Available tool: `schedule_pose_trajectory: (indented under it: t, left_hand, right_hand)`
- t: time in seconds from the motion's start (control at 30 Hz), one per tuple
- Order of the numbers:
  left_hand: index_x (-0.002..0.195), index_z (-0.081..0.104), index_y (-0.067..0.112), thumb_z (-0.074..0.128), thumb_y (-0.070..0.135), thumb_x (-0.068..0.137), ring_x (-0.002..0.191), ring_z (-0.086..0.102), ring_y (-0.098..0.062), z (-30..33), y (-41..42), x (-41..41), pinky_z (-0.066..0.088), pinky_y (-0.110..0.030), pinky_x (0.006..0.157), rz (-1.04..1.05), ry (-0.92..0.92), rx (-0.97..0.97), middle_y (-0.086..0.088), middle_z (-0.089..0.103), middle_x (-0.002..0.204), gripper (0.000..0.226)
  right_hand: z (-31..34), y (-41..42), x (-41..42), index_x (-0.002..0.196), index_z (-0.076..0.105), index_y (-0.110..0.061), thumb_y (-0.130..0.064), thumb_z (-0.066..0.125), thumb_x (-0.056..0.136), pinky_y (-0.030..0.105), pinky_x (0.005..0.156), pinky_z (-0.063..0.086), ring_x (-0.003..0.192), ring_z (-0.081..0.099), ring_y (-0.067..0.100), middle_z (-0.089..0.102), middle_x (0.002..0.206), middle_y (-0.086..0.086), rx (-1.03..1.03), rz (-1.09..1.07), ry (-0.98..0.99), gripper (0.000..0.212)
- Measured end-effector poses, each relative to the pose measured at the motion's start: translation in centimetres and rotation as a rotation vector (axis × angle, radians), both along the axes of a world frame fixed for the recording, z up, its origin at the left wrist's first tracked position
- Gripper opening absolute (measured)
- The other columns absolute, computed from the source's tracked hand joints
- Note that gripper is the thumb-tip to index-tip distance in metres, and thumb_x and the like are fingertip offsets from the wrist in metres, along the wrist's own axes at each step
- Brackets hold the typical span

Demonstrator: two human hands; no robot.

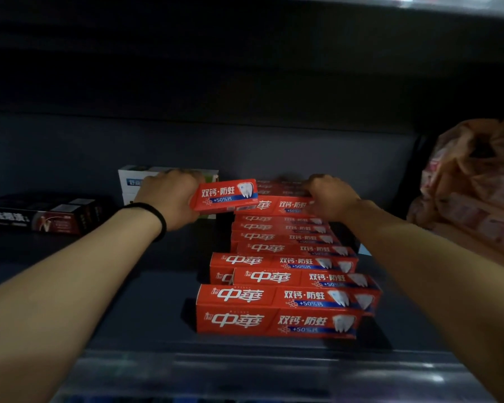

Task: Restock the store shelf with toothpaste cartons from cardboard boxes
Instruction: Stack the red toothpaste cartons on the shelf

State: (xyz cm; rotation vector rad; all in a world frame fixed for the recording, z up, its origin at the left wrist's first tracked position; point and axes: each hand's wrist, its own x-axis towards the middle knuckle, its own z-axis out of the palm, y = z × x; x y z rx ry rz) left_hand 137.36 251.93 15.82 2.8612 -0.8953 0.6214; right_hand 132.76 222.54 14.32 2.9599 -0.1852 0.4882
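The left hand grips one red toothpaste carton by its end, just left of the top of the red carton stack on the dark shelf. The right hand rests with curled fingers on the stack's rear top cartons; a black carton lies far left of the stack

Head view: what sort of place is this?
Likely a shop aisle: a dark shelf carries many identical red cartons in rows, black cartons beside them, and the left hand holds another carton.
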Motion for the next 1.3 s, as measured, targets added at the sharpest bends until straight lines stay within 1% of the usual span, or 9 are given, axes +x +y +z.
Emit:
schedule_pose_trajectory:
  t: [0.17, 0.3, 0.4, 0.63, 0.73, 0.83, 0.93, 1.03, 1.3]
  left_hand:
    - [0.119, 0.053, 0.023, 0.069, 0.036, 0.080, 0.106, 0.057, -0.023, 0.6, -1.0, -1.7, 0.046, -0.037, 0.084, -0.064, -0.038, 0.020, -0.001, 0.058, 0.117, 0.045]
    - [0.115, 0.051, 0.024, 0.062, 0.038, 0.085, 0.107, 0.054, -0.021, 0.9, -2.4, -3.9, 0.043, -0.033, 0.080, -0.112, -0.110, 0.048, 0.001, 0.056, 0.116, 0.035]
    - [0.119, 0.048, 0.023, 0.060, 0.037, 0.086, 0.112, 0.050, -0.019, 0.9, -3.2, -5.7, 0.039, -0.030, 0.077, -0.195, -0.168, 0.085, 0.002, 0.052, 0.120, 0.038]
    - [0.127, 0.040, 0.020, 0.063, 0.034, 0.085, 0.118, 0.044, -0.018, 0.9, -4.1, -8.3, 0.046, -0.038, 0.088, -0.285, -0.251, 0.177, 0.001, 0.047, 0.128, 0.050]
    - [0.130, 0.039, 0.021, 0.070, 0.040, 0.080, 0.120, 0.043, -0.016, 0.9, -4.0, -8.3, 0.044, -0.035, 0.093, -0.299, -0.188, 0.161, 0.002, 0.045, 0.131, 0.061]
    - [0.135, 0.037, 0.024, 0.070, 0.044, 0.078, 0.120, 0.046, -0.018, 1.6, -3.1, -7.8, 0.041, -0.035, 0.095, -0.227, -0.037, 0.075, 0.002, 0.046, 0.133, 0.069]
    - [0.138, 0.039, 0.026, 0.067, 0.041, 0.083, 0.121, 0.047, -0.020, 2.2, -2.4, -6.8, 0.041, -0.037, 0.096, -0.132, 0.085, 0.075, 0.001, 0.047, 0.136, 0.063]
    - [0.136, 0.046, 0.024, 0.067, 0.032, 0.085, 0.118, 0.050, -0.019, 2.2, -2.8, -5.9, 0.040, -0.033, 0.097, -0.137, 0.180, 0.014, -0.001, 0.052, 0.133, 0.056]
    - [0.119, 0.065, 0.013, 0.065, 0.016, 0.088, 0.101, 0.059, -0.018, 0.6, -5.5, -2.1, 0.040, -0.022, 0.084, -0.239, 0.182, -0.045, -0.005, 0.064, 0.114, 0.031]
  right_hand:
    - [2.5, 1.5, -2.1, 0.117, 0.061, -0.018, -0.032, 0.075, 0.081, 0.036, 0.088, 0.051, 0.096, 0.059, 0.015, 0.057, 0.111, -0.002, 0.203, 0.262, 0.017, 0.041]
    - [4.8, 3.4, -4.5, 0.133, 0.051, -0.016, -0.028, 0.077, 0.079, 0.031, 0.093, 0.046, 0.108, 0.055, 0.013, 0.056, 0.125, -0.002, 0.348, 0.296, 0.148, 0.061]
    - [5.8, 4.0, -6.2, 0.129, 0.053, -0.019, -0.026, 0.077, 0.080, 0.034, 0.096, 0.049, 0.106, 0.060, 0.010, 0.062, 0.121, -0.005, 0.427, 0.308, 0.279, 0.055]
    - [6.3, 4.2, -8.7, 0.118, 0.060, -0.022, -0.028, 0.073, 0.083, 0.036, 0.097, 0.050, 0.102, 0.063, 0.007, 0.066, 0.112, -0.008, 0.387, 0.273, 0.434, 0.038]
    - [6.5, 3.9, -9.3, 0.115, 0.061, -0.020, -0.025, 0.074, 0.082, 0.033, 0.094, 0.052, 0.101, 0.063, 0.007, 0.066, 0.110, -0.008, 0.384, 0.271, 0.404, 0.036]
    - [6.5, 3.2, -9.8, 0.114, 0.062, -0.019, -0.021, 0.074, 0.082, 0.031, 0.092, 0.051, 0.101, 0.062, 0.008, 0.065, 0.108, -0.008, 0.364, 0.258, 0.349, 0.034]
    - [6.3, 2.0, -10.0, 0.114, 0.062, -0.019, -0.021, 0.073, 0.082, 0.028, 0.089, 0.050, 0.101, 0.060, 0.008, 0.065, 0.108, -0.008, 0.321, 0.236, 0.293, 0.034]
    - [5.9, 0.9, -9.7, 0.113, 0.063, -0.017, -0.022, 0.074, 0.082, 0.029, 0.088, 0.050, 0.101, 0.061, 0.010, 0.065, 0.108, -0.006, 0.310, 0.222, 0.247, 0.034]
    - [3.8, -1.1, -7.0, 0.120, 0.062, -0.015, -0.019, 0.073, 0.083, 0.026, 0.086, 0.046, 0.104, 0.060, 0.011, 0.065, 0.115, -0.003, 0.260, 0.199, 0.196, 0.038]
